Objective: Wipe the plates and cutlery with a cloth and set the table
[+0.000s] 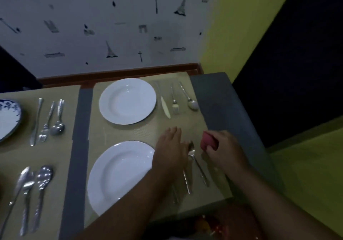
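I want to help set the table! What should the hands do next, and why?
Probably straighten the spoon beside the near plate. The left hand lies flat on the cutlery there, and the spoon slants away from its neighbours. The right hand is closed on the red cloth.

1. Plates: three. Two plain white plates (pixel 127 101) (pixel 118 176) and one blue-patterned plate (pixel 8 118), cut off by the left edge.
2. Knives: three in clear view (pixel 164 102) (pixel 36 122) (pixel 17 189).
3. Forks: three (pixel 174 101) (pixel 46 124) (pixel 27 199).
4. Spoons: four (pixel 189 98) (pixel 58 119) (pixel 41 189) (pixel 196 162).
5. More handles (pixel 186 180) lie under the left hand; their kind cannot be told.
6. Hands: two (pixel 171 148) (pixel 225 148).
7. Red cloth (pixel 208 141): one.
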The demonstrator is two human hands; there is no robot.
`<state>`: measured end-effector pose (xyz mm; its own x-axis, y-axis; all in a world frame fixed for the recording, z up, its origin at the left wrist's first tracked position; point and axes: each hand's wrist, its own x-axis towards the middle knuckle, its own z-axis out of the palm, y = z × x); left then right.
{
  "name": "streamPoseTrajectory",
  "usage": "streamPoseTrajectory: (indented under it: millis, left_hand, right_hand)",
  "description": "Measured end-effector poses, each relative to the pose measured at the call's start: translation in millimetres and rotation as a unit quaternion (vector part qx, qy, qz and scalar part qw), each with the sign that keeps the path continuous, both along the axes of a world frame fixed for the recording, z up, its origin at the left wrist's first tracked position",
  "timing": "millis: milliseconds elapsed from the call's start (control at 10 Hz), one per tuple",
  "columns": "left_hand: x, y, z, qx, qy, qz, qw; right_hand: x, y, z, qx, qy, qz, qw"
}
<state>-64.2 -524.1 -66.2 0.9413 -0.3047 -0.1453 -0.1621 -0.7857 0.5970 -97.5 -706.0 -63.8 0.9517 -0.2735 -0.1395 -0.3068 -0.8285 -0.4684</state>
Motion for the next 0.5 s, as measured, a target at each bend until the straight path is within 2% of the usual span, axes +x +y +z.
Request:
streamPoseTrajectory:
  millis: [100,200,300,400,500]
  left_hand:
    - [-21,-32,-4,0.008,0.010,-0.024,1.000]
    - [-36,-51,-10,0.037,0.013,-0.059,0.998]
    - [-45,-57,-16,0.059,0.015,-0.069,0.996]
    - [-45,-55,-16,0.059,0.022,-0.058,0.996]
    - [-35,-45,-1,0.058,0.016,-0.035,0.998]
  right_hand:
    - [-35,-35,-9,-0.029,0.052,-0.051,0.997]
    - [-60,-52,-23,-0.049,0.104,-0.067,0.991]
    - [-68,-51,-26,-0.037,0.120,-0.062,0.990]
    - [-57,-37,-15,-0.067,0.094,-0.035,0.993]
    - [-31,-14,11,-0.076,0.056,0.049,0.994]
